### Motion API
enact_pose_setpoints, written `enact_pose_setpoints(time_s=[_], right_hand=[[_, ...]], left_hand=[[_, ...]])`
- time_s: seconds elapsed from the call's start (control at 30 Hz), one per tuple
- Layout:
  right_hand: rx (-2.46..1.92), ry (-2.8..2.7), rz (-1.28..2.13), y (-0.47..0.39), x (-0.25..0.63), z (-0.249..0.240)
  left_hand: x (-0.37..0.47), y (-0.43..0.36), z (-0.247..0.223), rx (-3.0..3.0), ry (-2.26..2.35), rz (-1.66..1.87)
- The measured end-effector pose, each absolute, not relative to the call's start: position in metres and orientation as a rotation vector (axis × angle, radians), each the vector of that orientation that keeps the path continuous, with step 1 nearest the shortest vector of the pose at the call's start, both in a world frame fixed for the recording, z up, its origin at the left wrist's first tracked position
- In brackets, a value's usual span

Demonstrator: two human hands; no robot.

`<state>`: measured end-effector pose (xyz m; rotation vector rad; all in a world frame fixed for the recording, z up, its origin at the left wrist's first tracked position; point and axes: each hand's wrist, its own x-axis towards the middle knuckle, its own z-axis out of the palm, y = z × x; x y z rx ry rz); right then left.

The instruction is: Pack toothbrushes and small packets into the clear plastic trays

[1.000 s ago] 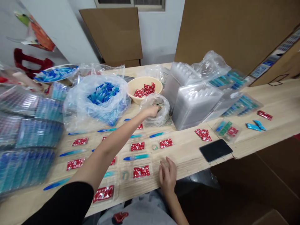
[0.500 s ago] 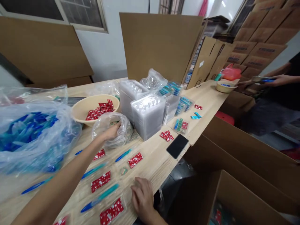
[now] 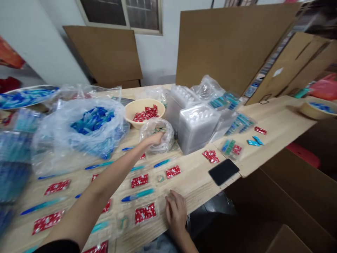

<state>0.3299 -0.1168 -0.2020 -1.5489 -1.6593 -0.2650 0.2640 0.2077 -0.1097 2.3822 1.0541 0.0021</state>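
My left hand (image 3: 157, 138) reaches into a clear plastic bag (image 3: 168, 142) of small greenish items; its fingertips are hidden there. At the table's front edge, my right hand (image 3: 177, 210) rests with loosely bent fingers, slightly apart and holding nothing. Around my left arm, clear packs lie in rows, with a red dotted packet (image 3: 145, 213) and a blue-teal pen-shaped item (image 3: 138, 195) among them. A small round greenish item (image 3: 160, 178) lies beside another red packet (image 3: 173, 172). Behind the bag stands a cream bowl (image 3: 127, 111) of red packets.
Stacked clear trays (image 3: 196, 131) stand right of the bag. A black phone (image 3: 223, 172) lies near the front edge. At left is a large bag (image 3: 50, 140) of blue items. Cardboard (image 3: 231, 49) stands behind; a bowl (image 3: 306, 109) is at far right.
The view has swung left, so the table's contents appear farther right and more of its left side shows. The other person has left the view. My left hand is still in the bag.
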Motion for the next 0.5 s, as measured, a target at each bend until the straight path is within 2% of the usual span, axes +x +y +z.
enact_pose_setpoints(time_s=[0.5], right_hand=[[-1.523,-1.706,-0.266,-0.114,0.337,-0.203]], left_hand=[[0.267,0.201,-0.099,2.352,1.043,0.013]])
